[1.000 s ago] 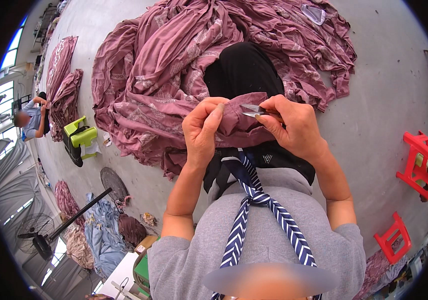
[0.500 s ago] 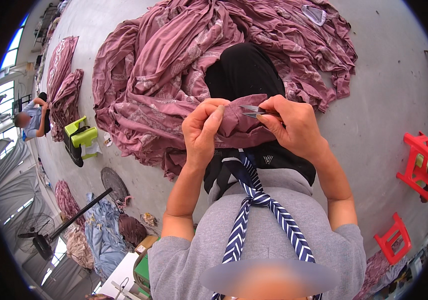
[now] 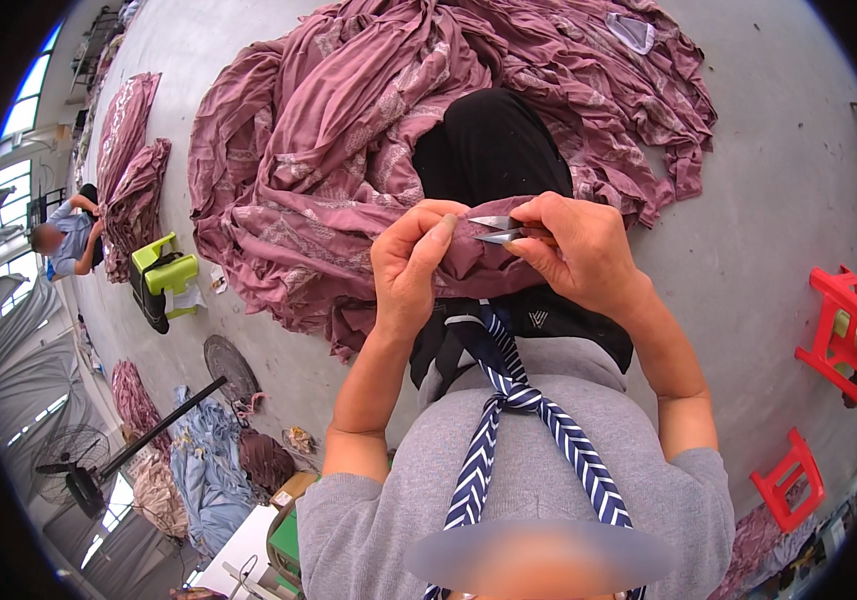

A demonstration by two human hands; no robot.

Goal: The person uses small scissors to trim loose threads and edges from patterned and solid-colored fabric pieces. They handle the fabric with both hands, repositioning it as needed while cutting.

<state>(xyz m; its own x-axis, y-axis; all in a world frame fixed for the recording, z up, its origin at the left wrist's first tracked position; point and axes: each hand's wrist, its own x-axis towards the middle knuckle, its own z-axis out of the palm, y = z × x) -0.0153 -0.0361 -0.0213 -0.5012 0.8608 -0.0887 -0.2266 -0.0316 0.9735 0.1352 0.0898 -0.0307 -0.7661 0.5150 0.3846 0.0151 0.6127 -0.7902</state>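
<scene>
left hand [image 3: 411,262]: fingers closed, pinching a fold of the mauve fabric [image 3: 349,150] at lap height.
right hand [image 3: 577,250]: fingers wrapped around small metal thread snips [image 3: 497,230], blade tips narrowly apart, touching the pinched fold.
mauve fabric: runs from the lap into a large heap on the grey concrete floor [image 3: 769,200] ahead.
far left: lime-green stool [image 3: 171,272]; seated co-worker [image 3: 67,235] beside another mauve pile.
right: two red plastic stools [image 3: 844,335].

Snips [image 3: 495,230] between hands, cloth [image 3: 349,130] beyond.

Textile workshop: fabric heaps [image 3: 369,110] everywhere
</scene>
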